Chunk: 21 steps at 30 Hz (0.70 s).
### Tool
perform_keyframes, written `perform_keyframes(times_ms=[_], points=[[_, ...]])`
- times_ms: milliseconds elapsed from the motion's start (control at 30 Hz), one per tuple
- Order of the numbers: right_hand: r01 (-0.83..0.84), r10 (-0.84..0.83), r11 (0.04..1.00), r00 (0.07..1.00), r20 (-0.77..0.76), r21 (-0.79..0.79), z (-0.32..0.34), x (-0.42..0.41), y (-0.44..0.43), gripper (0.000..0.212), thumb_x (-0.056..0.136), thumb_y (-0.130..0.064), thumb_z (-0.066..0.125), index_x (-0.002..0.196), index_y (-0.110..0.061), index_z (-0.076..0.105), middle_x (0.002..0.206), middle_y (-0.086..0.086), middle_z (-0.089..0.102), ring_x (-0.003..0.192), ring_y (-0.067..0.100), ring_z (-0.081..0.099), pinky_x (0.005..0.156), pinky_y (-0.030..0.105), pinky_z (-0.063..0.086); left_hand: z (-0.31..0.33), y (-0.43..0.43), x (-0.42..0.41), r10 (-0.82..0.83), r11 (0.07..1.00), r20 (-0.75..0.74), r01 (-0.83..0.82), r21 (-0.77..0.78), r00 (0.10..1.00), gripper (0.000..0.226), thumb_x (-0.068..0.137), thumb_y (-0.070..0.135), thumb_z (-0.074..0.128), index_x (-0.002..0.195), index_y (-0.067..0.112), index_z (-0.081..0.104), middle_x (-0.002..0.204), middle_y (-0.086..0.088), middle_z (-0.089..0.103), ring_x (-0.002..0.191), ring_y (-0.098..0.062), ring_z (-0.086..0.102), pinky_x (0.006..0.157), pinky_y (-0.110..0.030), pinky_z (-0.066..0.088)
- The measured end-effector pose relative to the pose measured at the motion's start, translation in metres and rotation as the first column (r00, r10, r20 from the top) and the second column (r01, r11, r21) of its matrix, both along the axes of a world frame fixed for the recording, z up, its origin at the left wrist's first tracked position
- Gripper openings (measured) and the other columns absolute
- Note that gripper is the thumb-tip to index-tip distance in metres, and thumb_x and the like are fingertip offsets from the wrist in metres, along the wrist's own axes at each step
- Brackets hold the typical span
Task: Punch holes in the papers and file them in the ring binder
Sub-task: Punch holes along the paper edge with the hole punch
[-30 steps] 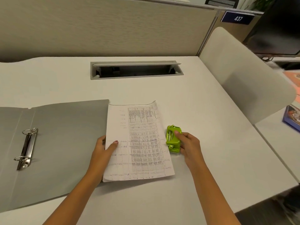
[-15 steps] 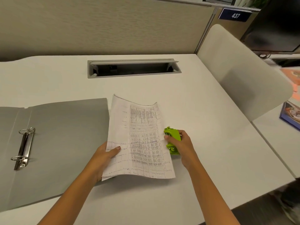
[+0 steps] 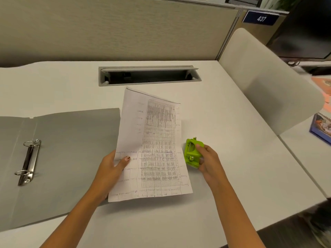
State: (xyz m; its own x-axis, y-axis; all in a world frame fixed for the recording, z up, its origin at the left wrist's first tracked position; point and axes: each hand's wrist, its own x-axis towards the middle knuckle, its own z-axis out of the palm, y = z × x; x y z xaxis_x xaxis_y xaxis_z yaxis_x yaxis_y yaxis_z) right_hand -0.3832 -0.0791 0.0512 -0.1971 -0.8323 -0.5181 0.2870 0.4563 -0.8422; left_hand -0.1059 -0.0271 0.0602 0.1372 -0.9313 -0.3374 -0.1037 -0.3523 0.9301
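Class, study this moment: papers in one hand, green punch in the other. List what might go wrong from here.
1. The left hand pinches the papers by one edge only, lifted and bent; sheets may slip out of line, so holes mismatch.
2. The right hand holds the hole punch at the papers' right edge, away from the ring binder; holes may land on the wrong side.

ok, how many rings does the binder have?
2. The far ring sits at the far end of the binder's metal bar, the near ring at its near end, both left of the papers. The bar shows fully, so none seem hidden.
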Motion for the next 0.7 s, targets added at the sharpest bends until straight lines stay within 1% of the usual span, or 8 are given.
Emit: perform_keyframes(times_ms=[67,133,200,300,367,500,600,700], points=[[0.001,-0.001,1.000,1.000,0.003,-0.007,0.000,0.001,0.001,0.018,0.094,-0.018,0.057,0.109,-0.008,0.057,0.101,0.013,0.064,0.082,0.024,0.064,0.062,0.033,0.056,0.002,0.000,-0.002,-0.003,1.000,0.031,0.003,-0.011,1.000,0.016,0.095,0.023,0.056,0.106,0.034,0.060,0.104,0.008,0.071,0.089,-0.019,0.070,0.076,-0.039,0.057],[0.004,-0.004,1.000,1.000,-0.003,-0.014,-0.001,0.003,0.001,0.021,0.094,-0.018,0.057,0.111,-0.006,0.057,0.099,0.013,0.064,0.080,0.023,0.064,0.058,0.030,0.056,0.003,0.001,-0.003,-0.007,1.000,0.063,0.008,-0.017,0.998,0.019,0.095,0.024,0.056,0.112,0.031,0.061,0.108,0.005,0.071,0.093,-0.022,0.070,0.082,-0.048,0.056],[0.010,-0.010,1.000,1.000,-0.019,-0.018,-0.002,0.004,0.001,0.024,0.093,-0.018,0.057,0.114,-0.005,0.057,0.097,0.012,0.064,0.079,0.022,0.064,0.057,0.029,0.056,0.005,0.003,-0.003,-0.008,0.999,0.102,0.012,-0.036,0.995,0.025,0.095,0.023,0.056,0.120,0.025,0.060,0.109,0.005,0.070,0.095,-0.023,0.069,0.086,-0.050,0.055],[0.023,-0.024,1.000,0.999,-0.036,-0.019,-0.003,0.005,0.001,0.025,0.093,-0.019,0.058,0.115,-0.006,0.057,0.098,0.011,0.064,0.081,0.022,0.064,0.061,0.030,0.057,0.008,0.004,-0.005,-0.010,0.997,0.157,0.022,-0.072,0.988,0.033,0.095,0.020,0.055,0.128,0.019,0.058,0.114,0.003,0.068,0.101,-0.023,0.066,0.091,-0.048,0.053],[0.033,-0.034,0.999,0.998,-0.045,-0.020,-0.004,0.006,0.001,0.025,0.093,-0.019,0.058,0.114,-0.006,0.057,0.099,0.012,0.064,0.082,0.023,0.064,0.065,0.032,0.057,0.011,0.004,-0.005,-0.020,0.995,0.194,0.038,-0.091,0.981,0.038,0.095,0.016,0.055,0.133,0.018,0.056,0.117,0.002,0.066,0.103,-0.022,0.064,0.092,-0.043,0.052],[0.035,-0.036,0.999,0.997,-0.073,-0.013,-0.005,0.008,0.000,0.027,0.092,-0.020,0.059,0.115,-0.005,0.058,0.104,0.014,0.064,0.087,0.026,0.064,0.072,0.037,0.057,0.014,0.005,-0.009,-0.053,0.990,0.224,0.080,-0.115,0.973,0.039,0.096,0.017,0.055,0.133,0.027,0.053,0.116,0.004,0.067,0.099,-0.022,0.066,0.087,-0.043,0.055],[0.037,-0.038,0.999,0.997,-0.067,-0.013,-0.004,0.009,0.000,0.029,0.093,-0.020,0.059,0.116,-0.004,0.057,0.108,0.016,0.065,0.090,0.029,0.064,0.073,0.039,0.057,0.014,0.004,-0.011,-0.042,0.992,0.225,0.067,-0.108,0.974,0.039,0.095,0.017,0.055,0.133,0.026,0.054,0.115,0.005,0.067,0.100,-0.020,0.066,0.087,-0.042,0.054],[0.040,-0.041,0.999,0.998,-0.048,-0.019,-0.003,0.009,0.001,0.028,0.093,-0.019,0.059,0.117,-0.005,0.056,0.108,0.016,0.065,0.091,0.031,0.066,0.070,0.038,0.057,0.015,0.003,-0.014,-0.030,0.993,0.198,0.052,-0.106,0.980,0.034,0.095,0.017,0.055,0.129,0.024,0.057,0.109,0.011,0.067,0.099,-0.016,0.065,0.087,-0.038,0.054]])
